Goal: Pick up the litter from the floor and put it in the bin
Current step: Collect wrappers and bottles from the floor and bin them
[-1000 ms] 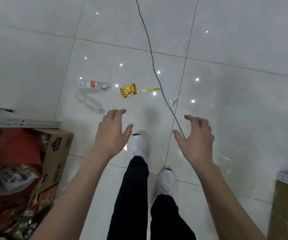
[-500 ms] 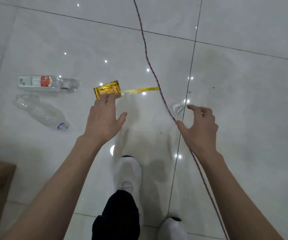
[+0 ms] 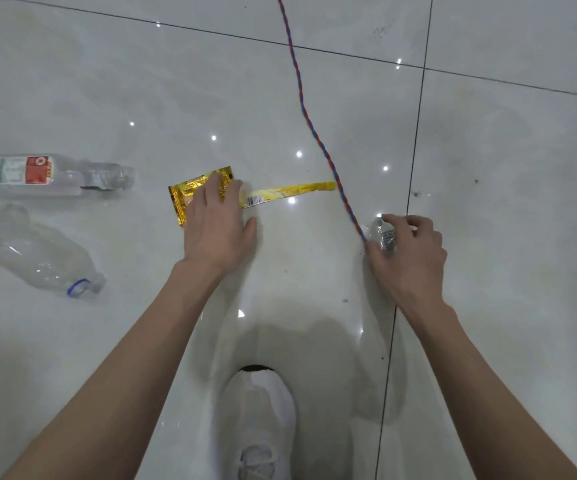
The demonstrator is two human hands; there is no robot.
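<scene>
Far left, two plastic bottles lie on their sides on the glossy tile floor. One is a labelled bottle w/ a red-and-white label, neck pointing right. Nearer the person is a crumpled clear bottle w/ a blue ring at the neck. They are near each other but apart, and no hand touches either.

Right of them, a gold wrapper lies flat on the floor. The L hand rests on its right part, fingers straight & close together, thumb out to the side. It lies flat, w/ no visible pinch. A thin yellow strip w/ a barcode runs rightwards from beside the fingers, flat on the tile. Its far end reaches a twisted red-blue cord; can't tell if it touches the cord or slips under it.

The cord comes from top centre & runs diagonally down-right between the two hands, going out of sight at the R thumb.

Just right of the cord, by a dark grout line, is a small clear wrapper w/ a printed patch. The R hand has fingers curled over it, thumb & index on opposite sides in a narrow pinch. Can't tell if it's off the floor.

Bottom centre, a white shoe points toward the gap between the hands.
</scene>
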